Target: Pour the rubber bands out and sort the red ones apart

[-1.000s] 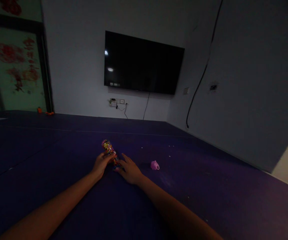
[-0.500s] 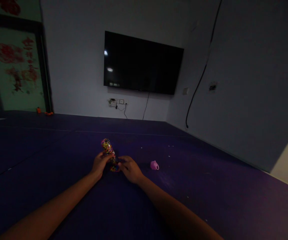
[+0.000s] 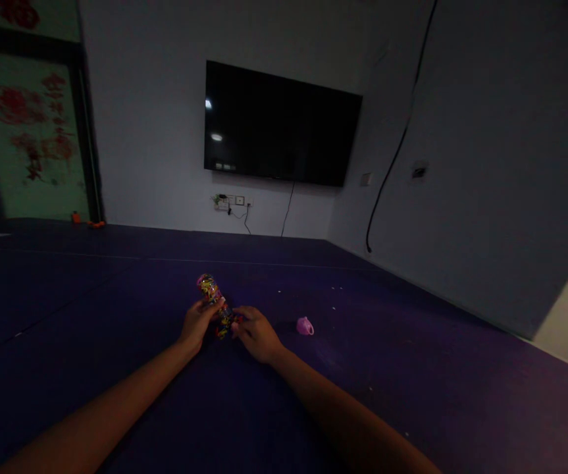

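My left hand (image 3: 197,324) is closed around a clear bottle (image 3: 210,289) filled with small multicoloured pieces. The bottle lies tilted, its pink end up and to the left, its lower end toward my right hand. Loose colourful pieces (image 3: 223,327) lie at that lower end, between my hands; they are too small and dark to name. My right hand (image 3: 258,336) is at the lower end of the bottle, thumb and fingers pinched near the pieces. What it grips is hard to see. To the right, apart from my hand, a pink cap with a loop (image 3: 305,326) sits on the floor.
Dark purple matting (image 3: 175,408) covers the floor, with small white specks on the right. A television (image 3: 282,125) hangs on the far wall above sockets with cables (image 3: 234,202). A black cable (image 3: 395,161) runs down the right wall. A door (image 3: 31,138) stands at left.
The bottle has shifted slightly to the left at its upper end. More colourful pieces show at its lower end, beside my right fingers. Both hands have barely moved, and the pink cap is still.
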`<state>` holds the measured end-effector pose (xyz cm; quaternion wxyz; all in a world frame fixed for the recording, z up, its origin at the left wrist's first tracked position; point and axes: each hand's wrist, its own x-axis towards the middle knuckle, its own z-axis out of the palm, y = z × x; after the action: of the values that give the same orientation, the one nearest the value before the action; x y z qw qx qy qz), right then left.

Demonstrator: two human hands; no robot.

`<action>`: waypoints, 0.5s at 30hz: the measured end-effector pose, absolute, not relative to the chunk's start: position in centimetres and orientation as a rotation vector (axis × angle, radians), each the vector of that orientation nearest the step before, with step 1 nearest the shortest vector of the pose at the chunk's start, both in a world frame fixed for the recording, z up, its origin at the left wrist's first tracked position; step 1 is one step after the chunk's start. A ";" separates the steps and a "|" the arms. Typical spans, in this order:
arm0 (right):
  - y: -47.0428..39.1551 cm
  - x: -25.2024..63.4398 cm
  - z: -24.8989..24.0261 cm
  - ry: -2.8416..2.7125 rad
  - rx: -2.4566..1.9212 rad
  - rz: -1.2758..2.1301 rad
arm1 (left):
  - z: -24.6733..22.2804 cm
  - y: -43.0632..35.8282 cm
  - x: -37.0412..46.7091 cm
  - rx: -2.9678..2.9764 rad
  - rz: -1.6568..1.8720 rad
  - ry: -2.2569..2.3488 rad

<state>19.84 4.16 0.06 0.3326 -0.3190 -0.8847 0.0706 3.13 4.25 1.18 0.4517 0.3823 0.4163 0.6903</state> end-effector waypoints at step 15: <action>4.2 19.8 -0.8 -2.504 -0.809 0.223 | 0.8 4.9 3.0 0.898 1.703 0.967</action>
<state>19.84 4.20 -0.80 0.2477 -0.2967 -0.9186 0.0819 3.02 4.86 0.77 0.4736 0.3672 0.3953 0.6961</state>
